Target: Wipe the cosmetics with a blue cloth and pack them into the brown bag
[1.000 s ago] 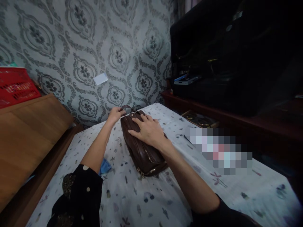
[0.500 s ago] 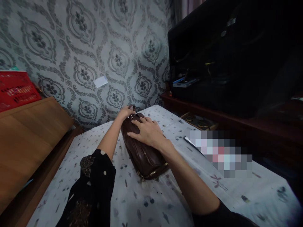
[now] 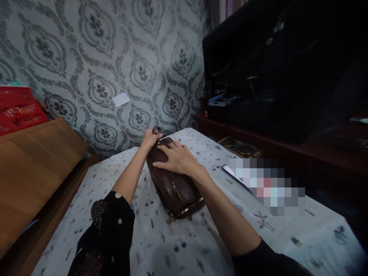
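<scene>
A dark brown leather bag with gold zippers lies on a white patterned cloth. At the bag's far end, my left hand is closed on its edge beside a small loop handle; my fingertips are partly hidden, so the exact hold is unclear. Flat across the top of the bag rests my right hand, its fingers spread. A zipper pull hangs at the near corner.
The printed cloth covers the table. To the right lies a flat device with a dark edge, mostly pixelated. A large black screen stands beyond it. At left are a wooden board and a red box; patterned wallpaper is behind.
My left hand has shifted slightly left at the bag's far end, and the loop handle there leans a little further left. My right hand stays spread on the bag.
</scene>
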The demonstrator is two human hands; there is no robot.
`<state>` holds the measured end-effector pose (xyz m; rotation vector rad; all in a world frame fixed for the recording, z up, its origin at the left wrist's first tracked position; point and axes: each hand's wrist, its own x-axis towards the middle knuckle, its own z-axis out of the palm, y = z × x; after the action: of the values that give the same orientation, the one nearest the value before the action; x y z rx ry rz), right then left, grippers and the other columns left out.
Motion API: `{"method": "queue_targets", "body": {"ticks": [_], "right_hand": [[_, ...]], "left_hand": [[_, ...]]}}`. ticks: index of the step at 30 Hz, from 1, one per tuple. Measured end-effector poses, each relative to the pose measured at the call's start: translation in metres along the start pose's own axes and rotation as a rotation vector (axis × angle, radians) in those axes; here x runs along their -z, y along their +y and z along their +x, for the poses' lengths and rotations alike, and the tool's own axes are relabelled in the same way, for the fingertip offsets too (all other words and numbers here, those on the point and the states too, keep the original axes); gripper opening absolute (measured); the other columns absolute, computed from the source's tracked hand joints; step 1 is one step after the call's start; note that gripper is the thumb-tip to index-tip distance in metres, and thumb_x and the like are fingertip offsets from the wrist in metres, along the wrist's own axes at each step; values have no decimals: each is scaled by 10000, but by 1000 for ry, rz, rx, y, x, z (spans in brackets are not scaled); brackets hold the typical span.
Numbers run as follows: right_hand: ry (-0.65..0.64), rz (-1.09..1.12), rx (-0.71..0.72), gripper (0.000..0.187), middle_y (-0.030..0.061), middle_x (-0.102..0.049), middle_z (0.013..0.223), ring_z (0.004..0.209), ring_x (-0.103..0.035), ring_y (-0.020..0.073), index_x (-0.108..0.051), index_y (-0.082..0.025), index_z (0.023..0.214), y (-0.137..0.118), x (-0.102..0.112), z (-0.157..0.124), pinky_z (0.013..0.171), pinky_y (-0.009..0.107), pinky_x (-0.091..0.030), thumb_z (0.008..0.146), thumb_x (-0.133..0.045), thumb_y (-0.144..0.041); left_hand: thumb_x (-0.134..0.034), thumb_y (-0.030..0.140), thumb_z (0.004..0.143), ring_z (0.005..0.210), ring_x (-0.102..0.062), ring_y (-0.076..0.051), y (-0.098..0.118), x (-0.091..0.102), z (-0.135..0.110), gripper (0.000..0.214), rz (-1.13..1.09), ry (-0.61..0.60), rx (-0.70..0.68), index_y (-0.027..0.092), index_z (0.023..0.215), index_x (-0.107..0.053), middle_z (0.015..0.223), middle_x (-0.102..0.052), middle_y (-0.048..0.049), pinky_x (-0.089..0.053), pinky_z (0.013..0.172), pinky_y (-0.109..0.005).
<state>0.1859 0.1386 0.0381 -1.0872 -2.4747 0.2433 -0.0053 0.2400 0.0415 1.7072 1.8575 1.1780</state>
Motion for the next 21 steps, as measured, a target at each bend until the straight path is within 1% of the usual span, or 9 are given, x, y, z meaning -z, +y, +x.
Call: {"method": "queue_targets", "body": {"ticks": [2, 4, 6, 8, 10, 13, 15, 18, 21], "right_hand": [[2, -2, 0, 656, 180, -566, 1402, 1330, -454, 380, -546, -251, 1416, 0, -1, 0, 1041, 566, -406, 905, -552, -661], [18, -5, 3, 660, 184, -565, 1400, 1327, -459, 386, -545, -246, 1420, 1, -3, 1, 1040, 567, -408, 905, -553, -660], [42, -7, 8, 667, 186, -566, 1397, 1326, -466, 387, -534, -242, 1434, 1, -4, 2, 1043, 565, -412, 907, -562, -649], [60, -6, 8, 672, 185, -561, 1406, 1331, -469, 384, -519, -241, 1451, 1, -5, 1, 1043, 565, -420, 910, -569, -636], [71, -5, -12, 673, 188, -515, 1463, 1357, -453, 384, -514, -237, 1458, 1, -5, -2, 1051, 568, -420, 913, -574, -626], [84, -11, -52, 669, 185, -438, 1545, 1396, -425, 379, -514, -216, 1460, -2, -5, -12, 1072, 562, -413, 923, -571, -611], [96, -22, -65, 662, 177, -444, 1548, 1400, -426, 371, -511, -207, 1463, -4, -5, -21, 1081, 550, -410, 930, -572, -594], [152, -45, -80, 620, 158, -482, 1525, 1387, -446, 363, -529, -218, 1449, -7, -9, -33, 1079, 538, -412, 939, -572, -568], [216, -62, -94, 566, 139, -525, 1491, 1361, -474, 352, -561, -236, 1423, -8, -14, -38, 1066, 524, -422, 948, -571, -543]], "left_hand": [[-726, 260, 816, 711, -606, -156, 1, 0, -4, 212, -11, 17, -70, 148, 672, -619, 672, -608, 13, -502, 730, -301], [-727, 234, 757, 648, -557, -146, 2, 1, -6, 265, -28, 16, -127, 171, 566, -554, 582, -540, 30, -460, 686, -281], [-723, 242, 728, 617, -521, -137, 4, 3, -8, 267, -35, -9, -166, 181, 550, -534, 565, -516, 36, -436, 661, -274], [-725, 275, 716, 607, -507, -136, 6, 8, -9, 248, -28, -53, -186, 181, 567, -550, 563, -514, 36, -428, 657, -273], [-726, 329, 717, 623, -521, -145, 5, 15, -11, 220, -12, -102, -191, 172, 625, -602, 584, -548, 27, -432, 668, -275], [-720, 408, 716, 664, -557, -164, 0, 28, -15, 257, 34, -144, -176, 157, 708, -665, 636, -616, 3, -435, 669, -273], [-737, 415, 693, 677, -567, -176, -6, 37, -19, 266, 86, -124, -156, 158, 687, -670, 621, -617, 2, -426, 654, -270], [-764, 375, 672, 709, -576, -195, -15, 48, -24, 245, 171, -47, -128, 176, 604, -638, 562, -569, 13, -416, 654, -273], [-770, 345, 723, 751, -593, -196, -20, 50, -26, 269, 230, 21, -107, 172, 591, -613, 586, -569, 11, -442, 682, -285]]}}
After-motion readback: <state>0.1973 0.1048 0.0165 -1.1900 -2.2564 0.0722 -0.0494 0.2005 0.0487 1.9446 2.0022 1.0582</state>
